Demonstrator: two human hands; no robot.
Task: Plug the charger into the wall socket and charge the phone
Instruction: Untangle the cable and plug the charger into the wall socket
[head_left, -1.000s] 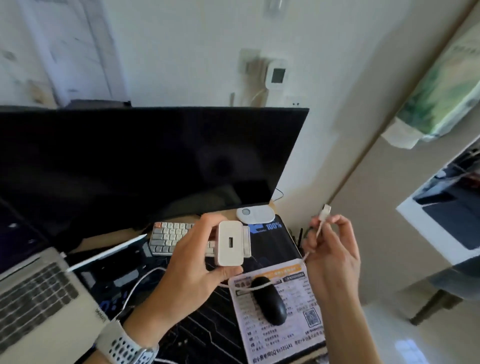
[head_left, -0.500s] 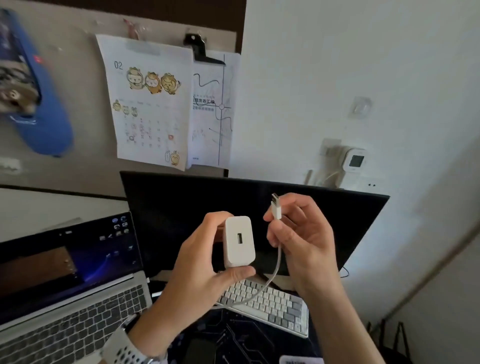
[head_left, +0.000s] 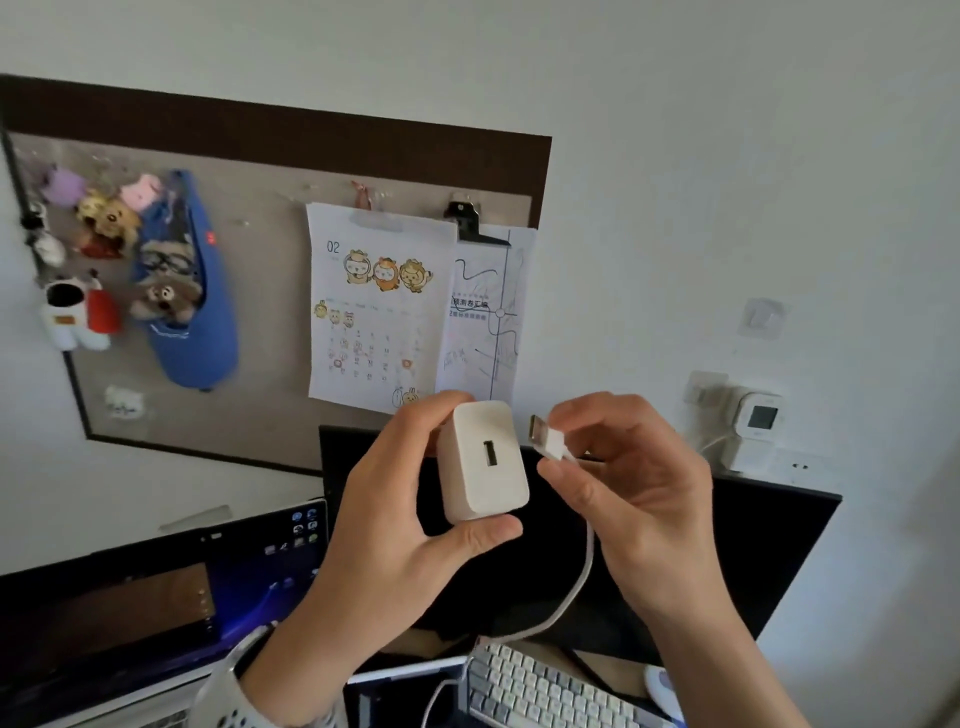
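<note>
- My left hand (head_left: 400, 525) grips the white charger (head_left: 483, 460), thumb under its lower edge and fingers curled round the far side, so the USB port (head_left: 489, 453) faces me.
- My right hand (head_left: 631, 499) pinches the USB plug (head_left: 545, 439) of the white cable (head_left: 584, 582) between thumb and forefinger.
- The plug sits just to the right of the charger, near but not touching, its metal tip pointing up and left, slanted past the port and not into it.
- The port's slot runs upright; I judge the plug must swing round to face the port and line up with the slot before it goes in.
- The cable hangs from my right hand down toward the keyboard (head_left: 540, 691) on the bench.
- The wall socket (head_left: 797, 464) is to the right, nearer my right hand; one adapter (head_left: 740, 452) already sits beside it.
- Containers: a blue pouch (head_left: 197, 332) on the pinboard (head_left: 260, 291) holds plush toys.
- No phone in view.
</note>
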